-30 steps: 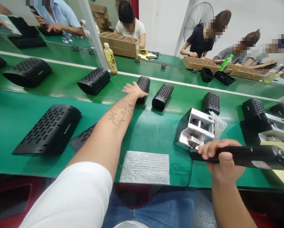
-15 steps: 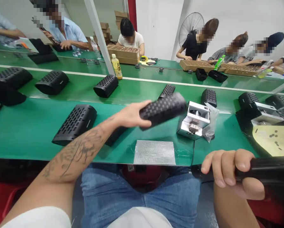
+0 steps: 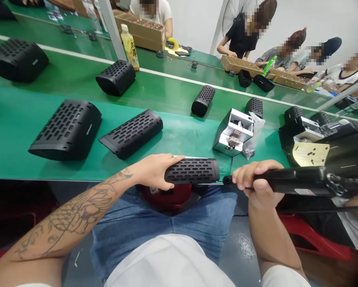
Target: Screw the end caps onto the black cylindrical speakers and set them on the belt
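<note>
My left hand [image 3: 153,171] grips the left end of a black speaker housing [image 3: 192,171] with slotted holes. The housing lies at the table's front edge, over the silver pad, which is nearly all hidden. Closed around a black electric screwdriver [image 3: 295,181] is my right hand [image 3: 258,177]. The tool is held level, its tip end pointing left, close to the housing's right end; whether they touch I cannot tell. Left of my left hand lie a slotted cover [image 3: 134,133] and a larger speaker housing [image 3: 68,129].
A white screw feeder [image 3: 234,131] stands behind my right hand, a clear plastic bag [image 3: 253,135] beside it. More speaker housings [image 3: 203,100] sit along the green belt [image 3: 164,91]. A yellow-labelled bottle [image 3: 130,47] stands by the post. Several people work across the line.
My left hand has brought the speaker housing down and toward me, onto the pad area. The screwdriver in my right hand has swung left and up, its tip now near the housing. The view has shifted.
</note>
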`<action>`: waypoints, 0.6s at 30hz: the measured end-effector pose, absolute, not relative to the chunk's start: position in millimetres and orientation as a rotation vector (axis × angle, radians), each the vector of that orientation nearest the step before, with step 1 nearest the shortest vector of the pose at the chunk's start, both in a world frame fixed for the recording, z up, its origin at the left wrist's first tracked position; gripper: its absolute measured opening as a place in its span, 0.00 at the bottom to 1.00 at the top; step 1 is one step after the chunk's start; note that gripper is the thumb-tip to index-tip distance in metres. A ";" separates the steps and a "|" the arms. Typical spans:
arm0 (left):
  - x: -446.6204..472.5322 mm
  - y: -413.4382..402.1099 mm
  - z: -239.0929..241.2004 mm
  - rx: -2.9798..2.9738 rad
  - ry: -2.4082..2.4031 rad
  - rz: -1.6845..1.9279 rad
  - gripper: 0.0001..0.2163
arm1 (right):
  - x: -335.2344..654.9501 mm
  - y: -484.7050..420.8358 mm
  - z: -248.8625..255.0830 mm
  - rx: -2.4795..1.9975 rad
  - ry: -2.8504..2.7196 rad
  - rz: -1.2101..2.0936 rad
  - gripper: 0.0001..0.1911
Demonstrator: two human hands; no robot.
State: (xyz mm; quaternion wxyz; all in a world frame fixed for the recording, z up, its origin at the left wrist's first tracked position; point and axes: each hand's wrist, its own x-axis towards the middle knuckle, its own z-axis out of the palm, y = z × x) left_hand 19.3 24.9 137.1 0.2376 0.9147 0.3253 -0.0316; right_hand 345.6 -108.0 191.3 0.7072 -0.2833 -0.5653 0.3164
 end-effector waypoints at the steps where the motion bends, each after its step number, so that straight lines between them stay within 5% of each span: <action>1: 19.1 24.3 137.4 2.501 0.895 -0.080 0.56 | 344.2 -106.8 188.0 -0.640 -1.256 0.700 0.16; 18: 19.7 24.5 133.6 2.461 0.873 -0.054 0.56 | 338.1 -88.9 173.6 -0.659 -1.366 0.846 0.20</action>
